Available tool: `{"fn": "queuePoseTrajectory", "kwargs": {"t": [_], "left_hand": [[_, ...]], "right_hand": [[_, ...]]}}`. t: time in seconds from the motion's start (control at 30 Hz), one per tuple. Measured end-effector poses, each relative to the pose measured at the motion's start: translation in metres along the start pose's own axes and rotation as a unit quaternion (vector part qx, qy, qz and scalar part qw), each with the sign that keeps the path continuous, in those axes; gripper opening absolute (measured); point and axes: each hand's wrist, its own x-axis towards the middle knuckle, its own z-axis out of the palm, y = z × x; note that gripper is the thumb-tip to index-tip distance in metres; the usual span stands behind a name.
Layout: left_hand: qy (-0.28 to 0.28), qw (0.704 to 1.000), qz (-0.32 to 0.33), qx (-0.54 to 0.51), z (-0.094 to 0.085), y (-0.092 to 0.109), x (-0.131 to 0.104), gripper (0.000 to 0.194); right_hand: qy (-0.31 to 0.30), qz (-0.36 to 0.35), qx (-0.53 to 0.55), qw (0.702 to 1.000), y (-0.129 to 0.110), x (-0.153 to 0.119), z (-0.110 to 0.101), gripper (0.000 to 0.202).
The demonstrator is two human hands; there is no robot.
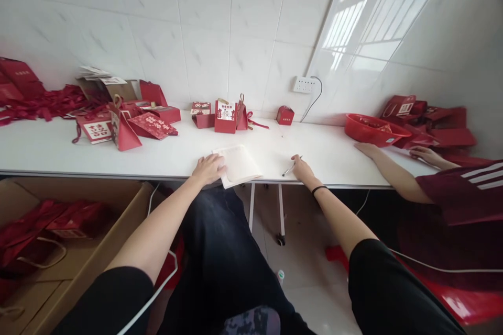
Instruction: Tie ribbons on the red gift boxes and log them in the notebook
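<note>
Fingers of the left hand (209, 168) curl over the left edge of a cream notebook (240, 163); whether they pinch it, I cannot tell. The notebook extends toward three o'clock from them, on a white table (176, 154). The right hand's (303, 170) fingers, closed around a pen (288, 170), have the notebook at nine o'clock, apart; the pen's lower end points toward eight.

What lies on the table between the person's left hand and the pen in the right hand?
The head view shows a pale notebook, touched along its left side by the left hand, then white tabletop up to the pen.
</note>
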Motion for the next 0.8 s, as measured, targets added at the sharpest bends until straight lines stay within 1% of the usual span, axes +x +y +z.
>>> {"fn": "queuePoseTrajectory", "kwargs": {"t": [0.1, 0.23, 0.3, 0.37, 0.47, 0.57, 0.63, 0.7, 0.73, 0.8], "left_hand": [[-0.026, 1.0, -0.001, 0.0, -0.003, -0.002, 0.002, 0.054], [-0.063, 0.998, -0.006, -0.002, -0.003, -0.007, 0.006, 0.061], [-0.078, 0.997, -0.01, -0.006, -0.003, -0.008, 0.01, 0.064], [-0.088, 0.996, -0.009, -0.009, -0.003, -0.007, 0.016, 0.068], [-0.097, 0.995, 0.007, -0.011, -0.004, -0.004, 0.027, 0.074], [-0.104, 0.994, 0.027, -0.02, -0.002, -0.001, 0.037, 0.075], [-0.095, 0.995, 0.024, -0.025, 0.002, 0.0, 0.041, 0.074], [-0.069, 0.997, 0.013, -0.032, 0.008, -0.002, 0.041, 0.071], [-0.049, 0.998, 0.01, -0.038, 0.011, -0.004, 0.041, 0.07], [-0.006, 0.998, 0.016, -0.055, 0.017, -0.007, 0.039, 0.069]], "right_hand": [[-0.012, -0.037, -0.016, 0.999, -0.01, 0.011, 0.001, 0.033], [-0.012, -0.067, -0.029, 0.997, -0.023, 0.024, 0.003, 0.059], [-0.003, -0.065, -0.028, 0.997, -0.026, 0.027, 0.006, 0.064], [0.015, -0.056, -0.019, 0.998, -0.026, 0.028, 0.011, 0.062], [0.051, -0.055, 0.011, 0.997, -0.022, 0.029, 0.019, 0.047], [0.074, -0.093, 0.057, 0.991, -0.021, 0.033, 0.025, 0.034], [0.092, -0.118, 0.088, 0.985, -0.021, 0.033, 0.025, 0.03], [0.127, -0.129, 0.113, 0.977, -0.021, 0.024, 0.026, 0.028], [0.15, -0.128, 0.121, 0.973, -0.019, 0.015, 0.028, 0.026], [0.2, -0.141, 0.141, 0.959, -0.014, -0.014, 0.043, 0.023]]}}
